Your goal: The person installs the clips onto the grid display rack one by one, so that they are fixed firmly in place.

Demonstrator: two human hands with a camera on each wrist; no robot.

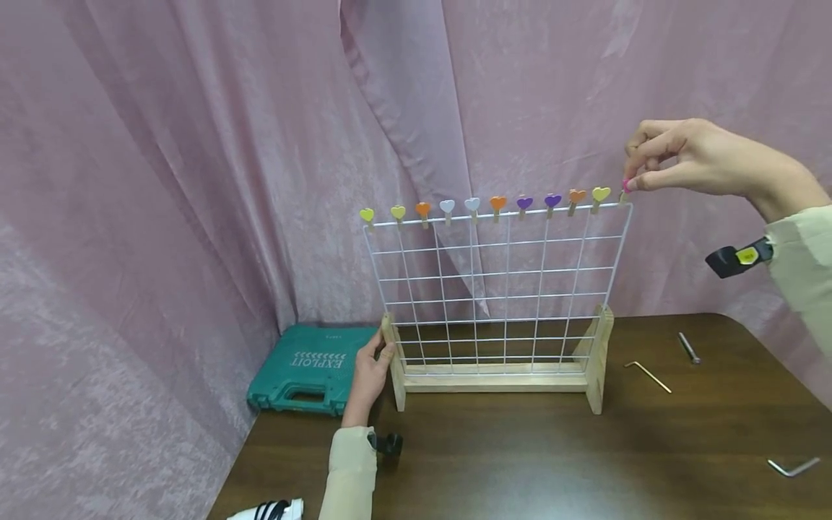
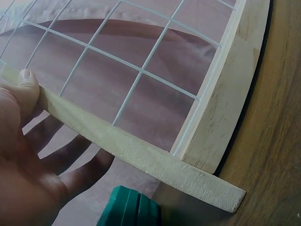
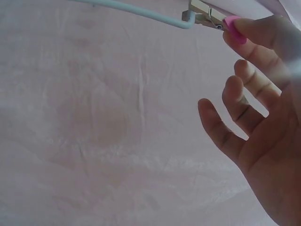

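Observation:
A white wire grid (image 1: 507,296) stands in a wooden stand (image 1: 494,381) on the table. Along its top wire sits a row of several small clothespins with heart heads, among them a yellow one (image 1: 601,193) and a purple one (image 1: 552,200). At the grid's top right corner my right hand (image 1: 698,155) pinches a pink heart clothespin (image 3: 235,30) between thumb and index finger. In the right wrist view, its wooden jaws are at the bent corner of the wire. My left hand (image 1: 369,372) grips the stand's left upright (image 2: 122,146), thumb in front and fingers behind.
Left of the stand lies a green tool case (image 1: 318,365). To the right are a brass-coloured hex key (image 1: 652,378), a metal bolt (image 1: 689,348) and a silver hex key (image 1: 791,473). A white object with a black cord (image 1: 269,510) shows at the front left. Pink curtains (image 1: 195,180) hang behind.

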